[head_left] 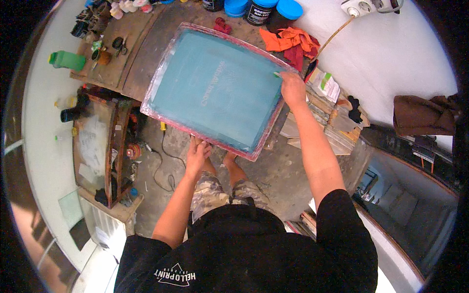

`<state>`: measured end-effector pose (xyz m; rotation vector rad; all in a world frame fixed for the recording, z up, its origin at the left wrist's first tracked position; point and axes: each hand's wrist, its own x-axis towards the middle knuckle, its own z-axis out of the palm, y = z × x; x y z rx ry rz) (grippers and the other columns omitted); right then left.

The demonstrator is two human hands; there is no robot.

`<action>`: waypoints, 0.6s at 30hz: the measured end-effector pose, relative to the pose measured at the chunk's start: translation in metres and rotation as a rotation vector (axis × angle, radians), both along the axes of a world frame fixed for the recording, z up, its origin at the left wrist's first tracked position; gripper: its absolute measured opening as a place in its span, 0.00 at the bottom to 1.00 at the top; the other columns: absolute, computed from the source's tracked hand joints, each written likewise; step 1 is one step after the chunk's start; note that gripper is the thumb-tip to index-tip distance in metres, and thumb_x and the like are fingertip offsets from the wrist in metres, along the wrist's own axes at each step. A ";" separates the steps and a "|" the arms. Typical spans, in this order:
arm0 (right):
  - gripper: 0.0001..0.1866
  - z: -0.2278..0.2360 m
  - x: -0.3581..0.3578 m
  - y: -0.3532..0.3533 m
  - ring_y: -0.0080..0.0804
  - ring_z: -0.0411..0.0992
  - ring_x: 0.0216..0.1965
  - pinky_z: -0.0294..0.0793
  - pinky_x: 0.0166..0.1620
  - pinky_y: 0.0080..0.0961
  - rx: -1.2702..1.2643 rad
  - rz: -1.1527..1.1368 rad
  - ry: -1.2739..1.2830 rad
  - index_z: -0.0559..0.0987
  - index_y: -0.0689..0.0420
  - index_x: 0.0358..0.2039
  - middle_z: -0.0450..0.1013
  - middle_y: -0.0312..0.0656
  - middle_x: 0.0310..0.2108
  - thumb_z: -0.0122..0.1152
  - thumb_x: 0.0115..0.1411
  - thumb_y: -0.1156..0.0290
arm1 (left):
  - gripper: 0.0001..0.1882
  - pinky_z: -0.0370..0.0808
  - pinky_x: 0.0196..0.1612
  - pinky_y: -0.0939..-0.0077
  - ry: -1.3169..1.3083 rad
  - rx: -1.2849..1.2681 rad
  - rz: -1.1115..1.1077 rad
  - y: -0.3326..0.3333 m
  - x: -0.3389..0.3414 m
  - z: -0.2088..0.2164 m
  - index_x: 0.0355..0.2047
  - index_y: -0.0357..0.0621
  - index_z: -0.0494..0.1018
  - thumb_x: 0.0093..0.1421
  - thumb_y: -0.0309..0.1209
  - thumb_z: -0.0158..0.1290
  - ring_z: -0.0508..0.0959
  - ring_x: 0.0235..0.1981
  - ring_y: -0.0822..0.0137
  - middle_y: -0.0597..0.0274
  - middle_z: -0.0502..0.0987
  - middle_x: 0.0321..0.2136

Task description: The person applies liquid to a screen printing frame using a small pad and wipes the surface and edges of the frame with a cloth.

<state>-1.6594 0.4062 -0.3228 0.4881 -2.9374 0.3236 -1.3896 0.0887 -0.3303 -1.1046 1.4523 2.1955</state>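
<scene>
Left hand [197, 151] pinches framed screen [188, 63] at lower rim; right hand [293, 89] curls at right rim, grip unclear | Done: pale pattern [213, 84] present | Remaining: indeterminable

Framed panel [215, 90] blocking, room leftward, underneath unclear

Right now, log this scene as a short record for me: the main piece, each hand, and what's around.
Main piece: framed screen, teal mesh, reddish border
Left hand: gripping the screen's near edge
Right hand: at the screen's right side; small green item at its fingertips, too small to identify
Beyond the screen: blue-lidded tubs, orange cloth
Far left: green bottle
Surface: wooden bench
</scene>
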 end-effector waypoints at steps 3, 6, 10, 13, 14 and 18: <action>0.15 -0.001 0.004 -0.004 0.49 0.75 0.40 0.75 0.45 0.43 -0.026 -0.007 -0.008 0.81 0.57 0.39 0.77 0.50 0.35 0.53 0.51 0.80 | 0.36 0.73 0.41 0.78 -0.012 0.066 0.070 0.000 0.000 -0.001 0.71 0.48 0.44 0.67 0.30 0.47 0.74 0.38 0.71 0.62 0.72 0.44; 0.15 -0.002 0.003 -0.007 0.51 0.75 0.41 0.75 0.45 0.44 -0.002 -0.076 -0.093 0.81 0.58 0.40 0.77 0.51 0.37 0.55 0.51 0.79 | 0.33 0.72 0.39 0.80 0.017 0.086 0.079 0.000 -0.001 0.000 0.70 0.47 0.48 0.67 0.29 0.46 0.74 0.37 0.73 0.64 0.72 0.42; 0.15 0.003 -0.009 -0.004 0.52 0.75 0.44 0.74 0.48 0.42 -0.141 -0.025 -0.347 0.80 0.59 0.43 0.77 0.53 0.40 0.59 0.53 0.75 | 0.31 0.72 0.39 0.80 -0.013 0.073 0.060 -0.004 -0.001 -0.003 0.69 0.46 0.51 0.67 0.30 0.47 0.73 0.37 0.73 0.65 0.72 0.43; 0.17 0.005 -0.014 -0.006 0.53 0.75 0.45 0.73 0.50 0.42 -0.249 0.028 -0.262 0.80 0.59 0.45 0.77 0.55 0.41 0.61 0.54 0.72 | 0.30 0.72 0.40 0.79 -0.022 0.041 0.051 -0.005 -0.001 -0.004 0.67 0.44 0.54 0.67 0.31 0.47 0.73 0.38 0.73 0.64 0.73 0.44; 0.17 0.004 -0.015 -0.010 0.53 0.75 0.45 0.73 0.50 0.42 -0.262 0.054 -0.257 0.80 0.59 0.45 0.77 0.55 0.41 0.61 0.54 0.72 | 0.29 0.72 0.40 0.78 -0.009 0.043 0.042 -0.006 0.001 -0.007 0.67 0.44 0.55 0.67 0.32 0.48 0.73 0.39 0.73 0.64 0.73 0.44; 0.16 0.007 -0.014 -0.040 0.54 0.75 0.44 0.73 0.49 0.42 -0.229 0.058 -0.277 0.80 0.59 0.45 0.77 0.55 0.41 0.60 0.54 0.72 | 0.27 0.72 0.43 0.76 0.001 0.016 0.008 -0.011 0.005 -0.012 0.64 0.42 0.58 0.67 0.35 0.49 0.74 0.42 0.71 0.63 0.73 0.45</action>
